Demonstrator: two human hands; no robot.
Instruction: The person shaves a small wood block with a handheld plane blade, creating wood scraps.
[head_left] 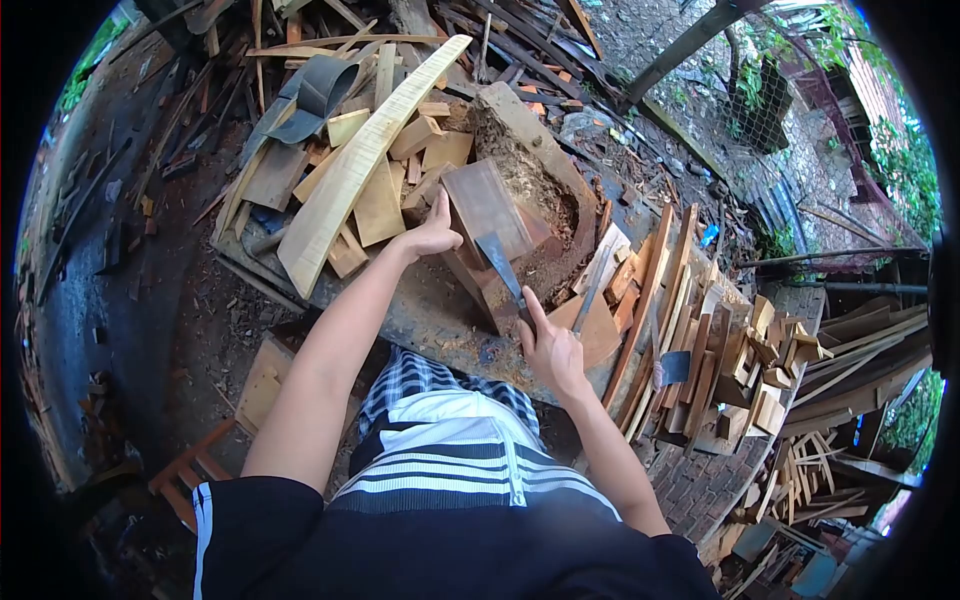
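A brown wooden block point(488, 205) with a smooth, flat top sits in front of me on the worktable. My left hand point(432, 232) is closed against its left side, the thumb up along the edge. In my right hand point(553, 348) is a chisel point(497, 262), its dark handle mostly hidden in the fist and the index finger stretched along it. The wide end of the chisel's blade lies over the block's near edge. Directly under this block is a larger timber point(482, 290), its end facing me.
A long pale curved board point(370, 160) lies across offcuts point(378, 205) on the left. Behind the block is a hollowed wooden piece point(540, 150) filled with sawdust. Strips of wood point(655, 310), a thin metal blade point(597, 280) and a dark-bladed tool point(675, 368) lie at right.
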